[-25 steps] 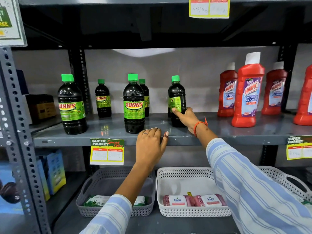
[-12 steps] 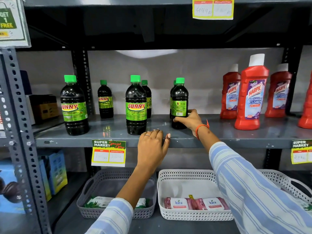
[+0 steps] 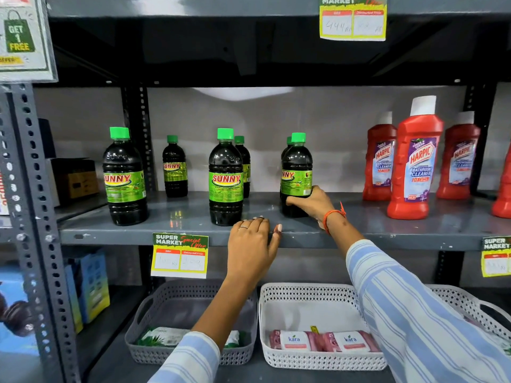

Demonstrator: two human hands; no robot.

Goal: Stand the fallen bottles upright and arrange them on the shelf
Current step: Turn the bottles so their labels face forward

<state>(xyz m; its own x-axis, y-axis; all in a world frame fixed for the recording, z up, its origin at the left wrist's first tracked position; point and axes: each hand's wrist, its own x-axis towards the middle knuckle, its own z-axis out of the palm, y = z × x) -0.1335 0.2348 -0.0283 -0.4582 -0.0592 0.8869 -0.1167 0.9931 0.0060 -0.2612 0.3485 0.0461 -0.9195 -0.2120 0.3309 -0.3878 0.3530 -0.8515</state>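
Several dark Sunny bottles with green caps stand upright on the grey shelf (image 3: pixel 359 225). My right hand (image 3: pixel 309 203) grips the lower part of the rightmost Sunny bottle (image 3: pixel 296 167), which stands upright with another bottle partly hidden right behind it. My left hand (image 3: pixel 253 241) rests on the shelf's front edge, fingers curled over the lip, just in front of the middle Sunny bottle (image 3: pixel 226 178). A large Sunny bottle (image 3: pixel 124 178) stands at the left, and a smaller one (image 3: pixel 174 168) stands farther back.
Red Harpic bottles (image 3: pixel 414 161) stand at the right of the same shelf. Below are a grey basket (image 3: pixel 154 352) and a white basket (image 3: pixel 318 363) with packets. A perforated steel upright (image 3: pixel 36 217) runs down the left. Price tags (image 3: pixel 179 257) hang on the shelf edges.
My right hand has turned the rightmost bottle so its label faces more forward and has slid lower on it. My left hand stays on the shelf edge.
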